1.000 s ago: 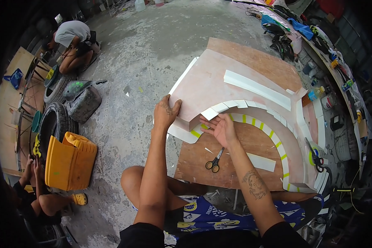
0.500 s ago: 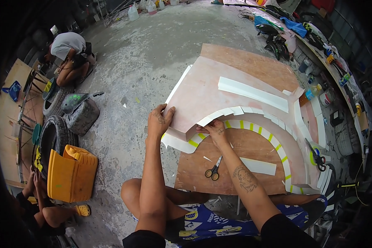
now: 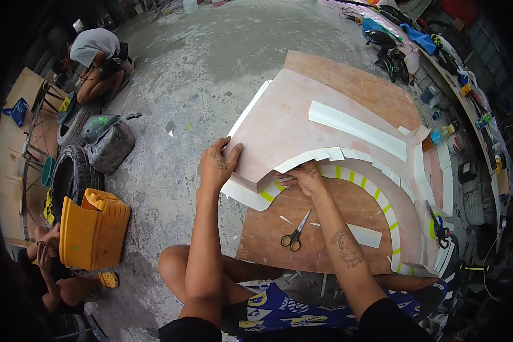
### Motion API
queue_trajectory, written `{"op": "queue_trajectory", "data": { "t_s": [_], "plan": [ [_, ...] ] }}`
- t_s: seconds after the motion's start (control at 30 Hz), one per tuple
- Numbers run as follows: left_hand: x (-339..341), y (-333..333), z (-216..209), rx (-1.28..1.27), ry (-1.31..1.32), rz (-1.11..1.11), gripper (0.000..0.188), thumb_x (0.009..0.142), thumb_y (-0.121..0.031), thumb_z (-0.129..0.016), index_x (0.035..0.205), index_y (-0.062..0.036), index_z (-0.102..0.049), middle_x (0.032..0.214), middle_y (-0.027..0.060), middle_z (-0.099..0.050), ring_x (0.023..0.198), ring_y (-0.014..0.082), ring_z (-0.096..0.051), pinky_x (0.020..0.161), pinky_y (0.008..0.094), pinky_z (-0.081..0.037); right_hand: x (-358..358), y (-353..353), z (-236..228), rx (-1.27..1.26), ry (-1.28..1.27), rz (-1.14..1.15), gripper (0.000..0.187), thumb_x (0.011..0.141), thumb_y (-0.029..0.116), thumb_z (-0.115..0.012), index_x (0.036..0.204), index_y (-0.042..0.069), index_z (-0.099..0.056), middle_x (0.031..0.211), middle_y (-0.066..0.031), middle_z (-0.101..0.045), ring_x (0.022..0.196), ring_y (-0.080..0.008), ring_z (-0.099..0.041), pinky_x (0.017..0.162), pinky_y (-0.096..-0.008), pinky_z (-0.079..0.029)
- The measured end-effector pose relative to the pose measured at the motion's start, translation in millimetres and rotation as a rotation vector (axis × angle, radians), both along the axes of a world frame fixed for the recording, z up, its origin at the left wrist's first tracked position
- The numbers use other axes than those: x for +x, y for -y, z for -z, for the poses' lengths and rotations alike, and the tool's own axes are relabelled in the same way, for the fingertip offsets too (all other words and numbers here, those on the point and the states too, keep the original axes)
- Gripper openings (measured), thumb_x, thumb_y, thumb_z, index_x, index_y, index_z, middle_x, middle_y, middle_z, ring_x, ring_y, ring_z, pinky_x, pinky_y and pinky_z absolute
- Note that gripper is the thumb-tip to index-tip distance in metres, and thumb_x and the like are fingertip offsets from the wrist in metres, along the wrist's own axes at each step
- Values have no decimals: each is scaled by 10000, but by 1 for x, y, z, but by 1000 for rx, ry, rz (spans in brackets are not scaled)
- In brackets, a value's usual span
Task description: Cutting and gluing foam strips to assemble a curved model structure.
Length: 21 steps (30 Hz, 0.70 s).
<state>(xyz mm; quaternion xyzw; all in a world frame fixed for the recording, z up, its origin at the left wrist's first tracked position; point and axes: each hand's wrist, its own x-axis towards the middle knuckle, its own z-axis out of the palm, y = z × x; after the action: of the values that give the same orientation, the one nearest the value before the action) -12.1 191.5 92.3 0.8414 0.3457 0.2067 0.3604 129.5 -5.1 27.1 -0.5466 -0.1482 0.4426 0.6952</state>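
A large pale pink, fender-shaped panel (image 3: 268,125) lies on a brown wooden board (image 3: 325,228), with a wide arch cut facing me. My left hand (image 3: 219,162) is closed on its left edge, thumb on top. Along the arch runs a row of overlapping white strips (image 3: 333,154). Their left end is pinched in my right hand (image 3: 306,175), whose fingertips are partly hidden under the rim. Below curves a white band with yellow tape marks (image 3: 356,178). Black-handled scissors (image 3: 291,240) lie open on the board, beside a loose white strip (image 3: 356,233).
A second pair of scissors (image 3: 439,228) rests at the panel's right end. Left stand a cut yellow plastic container (image 3: 97,231), black tires (image 3: 74,176) and a grey moulded part (image 3: 111,148). One person (image 3: 97,57) crouches far left, another (image 3: 51,273) sits near left. Bottles (image 3: 439,135) stand right.
The view has shifted slightly, so the panel sits a little further right. My right hand has turned a little at the arch edge; my left keeps its hold.
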Motion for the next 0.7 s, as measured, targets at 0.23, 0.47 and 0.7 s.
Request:
{"op": "queue_trajectory", "data": {
  "t_s": [0.23,0.47,0.7],
  "plan": [
    [-1,2,2,1,40,-2,497,807,-360,-656,1117,29,-650,882,265,-676,841,367,-679,789,405,-522,8,7,7,30,-1,-1,276,852,-36,-610,1121,-44,-550,1017,-192,-651,855,-296,-696,605,-359,-632],
    [-2,1,1,-4,25,7,498,810,-357,-657,1113,38,-648,874,265,-677,833,367,-682,778,402,-525,10,8,12,20,-15,124,302,864,-53,-575,1161,-29,-526,1068,-169,-621,909,-292,-677,637,-376,-637],
    [-1,2,3,17,64,14,507,805,-358,-662,1113,44,-645,857,260,-677,810,369,-680,770,411,-524,13,10,20,49,-35,115,260,874,-21,-584,1132,-34,-555,1046,-164,-641,888,-272,-683,647,-392,-632]
  ]
}}
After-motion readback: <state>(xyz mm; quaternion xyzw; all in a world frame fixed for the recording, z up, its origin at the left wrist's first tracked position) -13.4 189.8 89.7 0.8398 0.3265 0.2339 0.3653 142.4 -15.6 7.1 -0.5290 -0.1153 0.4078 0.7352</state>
